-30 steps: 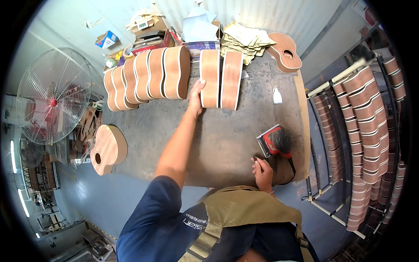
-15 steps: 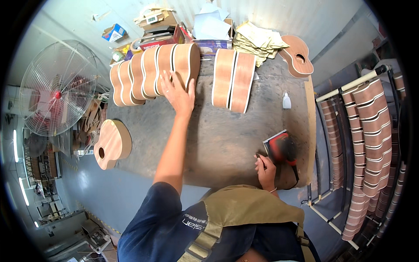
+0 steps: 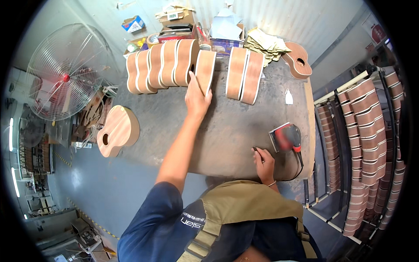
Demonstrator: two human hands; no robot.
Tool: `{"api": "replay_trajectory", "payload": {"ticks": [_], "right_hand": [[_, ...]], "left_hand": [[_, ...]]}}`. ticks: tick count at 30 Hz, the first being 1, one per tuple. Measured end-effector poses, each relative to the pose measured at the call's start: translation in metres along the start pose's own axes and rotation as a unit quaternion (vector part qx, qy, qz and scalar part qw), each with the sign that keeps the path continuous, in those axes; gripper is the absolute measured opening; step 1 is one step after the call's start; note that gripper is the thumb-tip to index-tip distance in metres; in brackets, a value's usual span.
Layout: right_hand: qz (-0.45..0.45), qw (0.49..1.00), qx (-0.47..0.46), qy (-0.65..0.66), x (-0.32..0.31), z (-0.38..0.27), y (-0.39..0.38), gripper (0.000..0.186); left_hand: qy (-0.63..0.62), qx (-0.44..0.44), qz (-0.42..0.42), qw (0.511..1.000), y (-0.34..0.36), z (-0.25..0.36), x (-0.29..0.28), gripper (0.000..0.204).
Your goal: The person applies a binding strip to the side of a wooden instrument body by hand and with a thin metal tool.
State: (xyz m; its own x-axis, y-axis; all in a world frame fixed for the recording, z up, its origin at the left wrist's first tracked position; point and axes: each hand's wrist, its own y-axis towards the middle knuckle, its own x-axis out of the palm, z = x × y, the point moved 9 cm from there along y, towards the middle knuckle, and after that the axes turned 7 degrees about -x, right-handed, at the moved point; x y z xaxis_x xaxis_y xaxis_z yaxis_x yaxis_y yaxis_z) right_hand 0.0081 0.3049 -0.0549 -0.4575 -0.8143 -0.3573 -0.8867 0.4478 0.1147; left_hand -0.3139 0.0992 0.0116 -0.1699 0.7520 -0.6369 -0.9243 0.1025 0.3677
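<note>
L hand (image 3: 198,99) grips near end of uke body (image 3: 205,69); it's just fwd of palm, on its side, long axis running away. Row of bodies (image 3: 168,65) just L of hand, pair (image 3: 237,73) to R. R hand (image 3: 264,166), farther off, pinches small dark pc (image 3: 255,149), ID unclear.

Left grip (image 3: 199,101) holds a guitar body (image 3: 205,70); right grip (image 3: 264,165) pinches a dark object (image 3: 255,149) near a sander (image 3: 286,138)

Pale corrugated wall (image 3: 283,15) behind dk. workbench (image 3: 218,135) — blue-gray floor (image 3: 94,187), lg. wire fan (image 3: 66,78) L — strip lights (image 3: 15,182) far L.
</note>
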Motion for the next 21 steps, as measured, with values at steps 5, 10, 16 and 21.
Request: {"api": "replay_trajectory", "payload": {"ticks": [5, 10, 16, 21], "right_hand": [[-0.016, 0.999, -0.029, 0.013, 0.036, -0.016, -0.017, 0.018], [0.047, 0.982, -0.180, -0.021, 0.064, -0.116, 0.007, 0.016], [0.018, 0.925, -0.340, -0.170, 0.108, -0.171, -0.010, 0.021], [0.005, 0.944, -0.308, -0.117, 0.106, -0.168, -0.047, 0.023]], "left_hand": [[0.051, -0.079, -0.090, 0.991, -0.124, 0.005, -0.075, 0.109], [0.034, -0.077, -0.185, 0.979, -0.256, 0.018, -0.122, 0.119], [-0.053, -0.093, -0.377, 0.920, -0.334, 0.010, -0.110, 0.137], [-0.088, -0.078, -0.472, 0.874, -0.357, -0.022, -0.083, 0.123]]}}
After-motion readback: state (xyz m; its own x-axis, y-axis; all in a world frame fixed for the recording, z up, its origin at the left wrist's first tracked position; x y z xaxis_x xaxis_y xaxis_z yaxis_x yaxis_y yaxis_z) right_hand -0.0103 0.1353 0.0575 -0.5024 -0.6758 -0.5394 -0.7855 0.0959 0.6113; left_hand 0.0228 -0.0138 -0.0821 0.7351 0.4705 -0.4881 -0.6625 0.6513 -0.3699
